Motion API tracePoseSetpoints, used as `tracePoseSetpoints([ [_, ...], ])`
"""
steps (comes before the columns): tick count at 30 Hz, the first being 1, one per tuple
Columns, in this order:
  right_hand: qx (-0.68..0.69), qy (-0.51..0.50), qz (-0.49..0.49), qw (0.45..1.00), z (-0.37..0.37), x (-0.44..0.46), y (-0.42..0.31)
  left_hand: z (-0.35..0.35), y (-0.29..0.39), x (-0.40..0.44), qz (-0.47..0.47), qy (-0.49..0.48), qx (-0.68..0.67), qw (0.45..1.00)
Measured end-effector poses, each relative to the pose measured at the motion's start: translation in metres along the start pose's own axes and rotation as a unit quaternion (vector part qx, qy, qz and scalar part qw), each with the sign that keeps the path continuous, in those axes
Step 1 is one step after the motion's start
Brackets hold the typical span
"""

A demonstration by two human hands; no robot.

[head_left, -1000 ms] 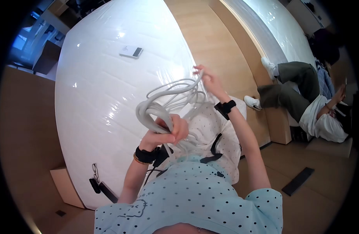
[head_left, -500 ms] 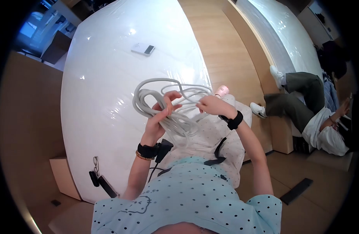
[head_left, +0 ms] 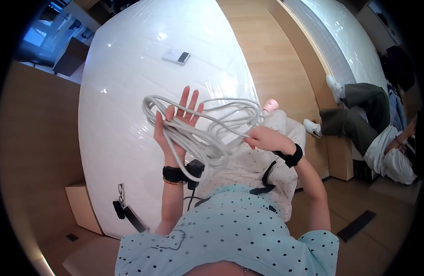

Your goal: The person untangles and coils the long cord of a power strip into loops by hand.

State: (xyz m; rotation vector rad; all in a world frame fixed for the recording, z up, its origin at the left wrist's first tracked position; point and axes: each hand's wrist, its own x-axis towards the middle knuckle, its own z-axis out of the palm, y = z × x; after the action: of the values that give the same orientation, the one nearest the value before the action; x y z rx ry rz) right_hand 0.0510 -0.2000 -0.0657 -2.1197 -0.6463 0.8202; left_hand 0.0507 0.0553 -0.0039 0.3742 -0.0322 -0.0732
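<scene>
Loops of a white cable [head_left: 184, 133] hang over the palm of my left hand [head_left: 175, 124], between thumb and fingers. The fingers of that hand are stretched upward and spread, with the coil resting against them. A strand of the same cable is pinched in my right hand [head_left: 267, 139], above my lap. Between the hands, a white block [head_left: 235, 134] lies partly hidden under the loops; its kind is unclear. More loose loops spread toward my knees. A black strap with a black box [head_left: 194, 171] sits at my left wrist.
A plastic-wrapped mattress [head_left: 129, 92] lies before me, with a white box bearing a phone picture or phone [head_left: 183, 57] on it. Glasses [head_left: 121, 193] and dark items lie at its near left. At right, another person's legs [head_left: 354, 112] extend beside a wooden bed frame [head_left: 308, 64].
My left hand has opened its fingers and turned upward under the coil. My right hand has shifted slightly right and down, drawing a strand across. The view has moved slightly.
</scene>
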Motion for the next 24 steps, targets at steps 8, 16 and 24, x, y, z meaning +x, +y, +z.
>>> tracePoseSetpoints([
  [8,0.074,0.188,-0.141,0.969,0.026,-0.011,0.030,-0.012,0.012,0.005,0.063,0.023,0.031,0.997],
  [16,0.363,0.361,0.013,0.859,0.023,-0.042,0.073,-0.020,0.027,0.015,0.037,-0.058,-0.106,0.992],
  [24,0.360,0.353,-0.011,0.864,0.021,-0.061,0.059,-0.042,0.030,0.006,0.097,0.120,0.167,0.974],
])
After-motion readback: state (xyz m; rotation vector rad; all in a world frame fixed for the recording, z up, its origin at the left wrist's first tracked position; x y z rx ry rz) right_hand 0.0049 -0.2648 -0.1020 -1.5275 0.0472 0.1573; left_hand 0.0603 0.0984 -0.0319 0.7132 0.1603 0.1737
